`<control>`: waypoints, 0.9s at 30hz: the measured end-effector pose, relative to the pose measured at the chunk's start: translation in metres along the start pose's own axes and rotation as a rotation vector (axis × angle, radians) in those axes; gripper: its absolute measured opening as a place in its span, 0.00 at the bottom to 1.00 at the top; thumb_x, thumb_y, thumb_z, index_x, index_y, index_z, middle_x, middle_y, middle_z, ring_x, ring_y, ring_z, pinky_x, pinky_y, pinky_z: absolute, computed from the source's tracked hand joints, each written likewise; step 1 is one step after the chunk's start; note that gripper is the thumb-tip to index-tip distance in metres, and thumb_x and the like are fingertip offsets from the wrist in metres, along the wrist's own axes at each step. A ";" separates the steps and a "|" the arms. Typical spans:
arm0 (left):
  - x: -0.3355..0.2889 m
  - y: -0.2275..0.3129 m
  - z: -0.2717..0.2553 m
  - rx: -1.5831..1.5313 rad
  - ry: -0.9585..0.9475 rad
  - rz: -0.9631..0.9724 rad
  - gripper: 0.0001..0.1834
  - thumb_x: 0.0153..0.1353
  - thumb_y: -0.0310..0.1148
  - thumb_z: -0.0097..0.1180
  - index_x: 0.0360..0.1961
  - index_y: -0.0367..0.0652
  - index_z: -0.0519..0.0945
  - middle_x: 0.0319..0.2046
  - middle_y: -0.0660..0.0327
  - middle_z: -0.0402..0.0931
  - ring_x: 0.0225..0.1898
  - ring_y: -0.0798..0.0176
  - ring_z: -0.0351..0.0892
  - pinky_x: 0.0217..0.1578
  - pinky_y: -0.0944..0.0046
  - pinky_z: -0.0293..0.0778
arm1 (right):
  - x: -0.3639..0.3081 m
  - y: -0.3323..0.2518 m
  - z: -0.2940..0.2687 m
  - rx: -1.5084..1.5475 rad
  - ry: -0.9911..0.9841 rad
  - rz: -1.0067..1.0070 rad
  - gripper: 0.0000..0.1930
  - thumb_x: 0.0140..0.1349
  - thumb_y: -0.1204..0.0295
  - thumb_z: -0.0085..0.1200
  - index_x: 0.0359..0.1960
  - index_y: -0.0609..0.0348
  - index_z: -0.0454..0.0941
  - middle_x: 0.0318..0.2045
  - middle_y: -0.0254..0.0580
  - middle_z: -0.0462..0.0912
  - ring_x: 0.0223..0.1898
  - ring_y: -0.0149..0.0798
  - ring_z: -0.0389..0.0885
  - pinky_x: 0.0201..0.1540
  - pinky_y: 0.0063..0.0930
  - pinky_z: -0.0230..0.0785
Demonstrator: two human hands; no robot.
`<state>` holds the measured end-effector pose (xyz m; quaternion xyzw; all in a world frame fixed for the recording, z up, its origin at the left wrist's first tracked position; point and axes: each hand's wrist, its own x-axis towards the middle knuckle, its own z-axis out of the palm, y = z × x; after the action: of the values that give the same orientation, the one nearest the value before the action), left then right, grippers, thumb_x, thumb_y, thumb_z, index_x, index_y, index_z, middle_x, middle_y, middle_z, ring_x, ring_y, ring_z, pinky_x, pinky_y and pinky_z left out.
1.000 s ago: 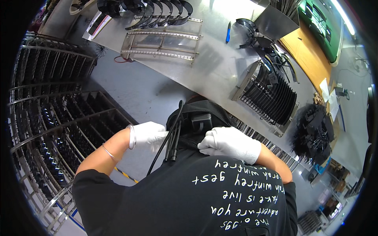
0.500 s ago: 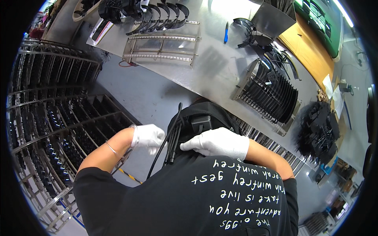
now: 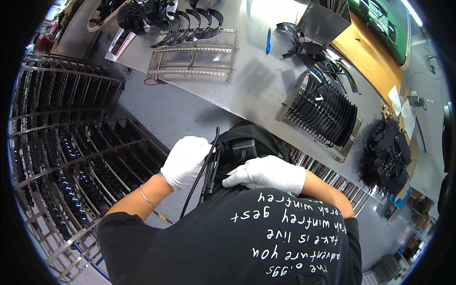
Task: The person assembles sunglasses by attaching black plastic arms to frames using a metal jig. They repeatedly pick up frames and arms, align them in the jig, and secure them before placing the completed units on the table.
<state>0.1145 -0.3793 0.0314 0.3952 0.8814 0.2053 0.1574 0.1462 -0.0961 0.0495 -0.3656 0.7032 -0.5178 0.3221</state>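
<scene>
At my waist is a black bag (image 3: 256, 134) with a small black box (image 3: 244, 148) on it. A bundle of black cables (image 3: 209, 178) runs down its left side. My left hand (image 3: 186, 162), in a white glove, is closed with its fingertips at the upper part of the cables; what lies inside the fingers is hidden. My right hand (image 3: 270, 175), also gloved in white, lies across the near side of the bag. Its thumb points left and its fingers are bent round the bag's edge, partly out of sight.
Ahead stands a metal table (image 3: 251, 85) with an empty wire rack (image 3: 192, 61), curved black strips (image 3: 190, 26), a blue pen (image 3: 268, 42) and a rack of black curved parts (image 3: 323, 111). Metal shelving (image 3: 61, 156) full of dark parts fills the left. Black pieces (image 3: 385, 156) are piled at right.
My left hand has moved up and to the right, against the upper cables. My right hand has barely shifted on the bag.
</scene>
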 end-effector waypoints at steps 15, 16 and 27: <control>0.009 0.004 -0.044 -0.086 -0.267 0.177 0.08 0.69 0.38 0.58 0.35 0.48 0.80 0.18 0.56 0.73 0.21 0.48 0.76 0.25 0.51 0.70 | -0.006 -0.010 -0.004 -0.051 -0.017 0.009 0.22 0.63 0.78 0.56 0.60 0.52 0.81 0.53 0.42 0.86 0.52 0.48 0.85 0.54 0.39 0.79; 0.014 0.010 -0.056 -0.181 -0.317 0.127 0.08 0.70 0.39 0.56 0.34 0.49 0.79 0.17 0.56 0.72 0.21 0.46 0.76 0.25 0.50 0.69 | -0.005 -0.008 -0.003 -0.041 -0.009 0.000 0.22 0.63 0.78 0.56 0.60 0.52 0.81 0.53 0.42 0.86 0.52 0.48 0.85 0.54 0.39 0.79; 0.004 0.008 -0.064 -0.465 -0.391 -0.079 0.08 0.68 0.27 0.64 0.46 0.38 0.85 0.44 0.55 0.88 0.44 0.57 0.88 0.51 0.59 0.84 | 0.017 -0.008 0.002 -0.318 -0.055 0.117 0.16 0.62 0.74 0.54 0.51 0.55 0.84 0.46 0.41 0.85 0.47 0.48 0.84 0.47 0.42 0.80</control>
<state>0.0893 -0.3865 0.0903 0.3460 0.7784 0.3156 0.4181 0.1402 -0.1127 0.0552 -0.3844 0.7874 -0.3699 0.3090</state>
